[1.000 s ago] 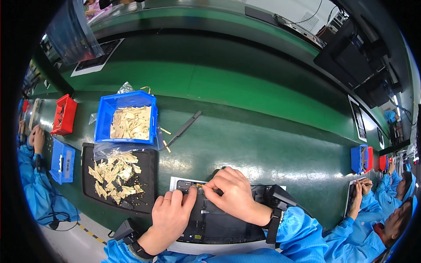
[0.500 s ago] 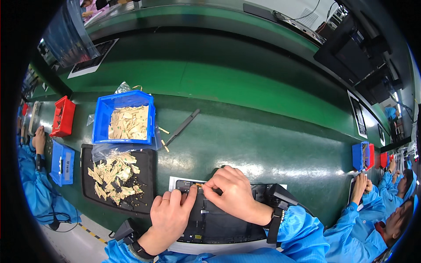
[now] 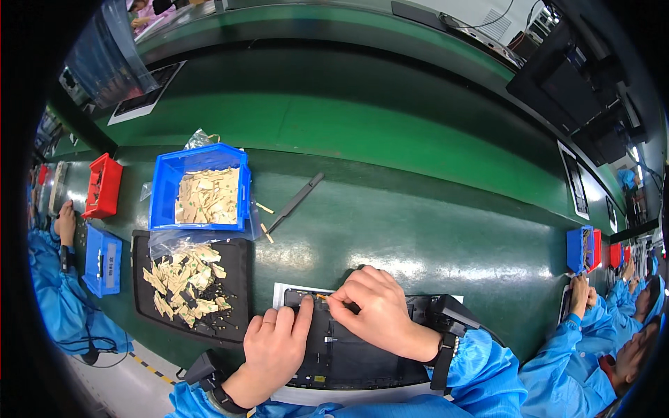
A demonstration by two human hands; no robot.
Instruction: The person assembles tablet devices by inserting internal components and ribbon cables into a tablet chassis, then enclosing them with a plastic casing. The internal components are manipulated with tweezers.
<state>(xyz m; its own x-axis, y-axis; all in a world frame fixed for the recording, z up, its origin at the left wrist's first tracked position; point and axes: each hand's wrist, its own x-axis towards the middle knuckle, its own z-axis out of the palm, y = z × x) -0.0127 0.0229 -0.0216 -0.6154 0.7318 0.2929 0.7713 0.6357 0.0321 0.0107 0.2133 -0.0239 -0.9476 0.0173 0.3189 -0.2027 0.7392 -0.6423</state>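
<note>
In front of me a black, flat panel-like device part [image 3: 362, 352] lies on a white sheet or tray [image 3: 279, 291]. My left hand [image 3: 275, 341] rests over its left side. The index finger is stretched out with its tip on the far edge of the part, and the other fingers are bent. My right hand [image 3: 376, 306] reaches over from the right, its thumb and index finger pinched at the end of a small orange strip [image 3: 322, 297]. That strip runs along the far edge, beside the left index fingertip. The right fingertips partly hide it.
Left of the part, a black tray [image 3: 240, 292] holds tan paper backings and small black bits. Behind it stands a blue bin [image 3: 164, 188] with tan pieces, with dark tweezers [image 3: 298, 200] beside it. Red [image 3: 103, 184] and blue [image 3: 103, 258] bins stand farther left; co-workers sit both sides.
The view has shifted slightly. My right fingertips have drawn a little to the right, away from the left index fingertip, and more of the orange strip shows. The left hand stays put.
</note>
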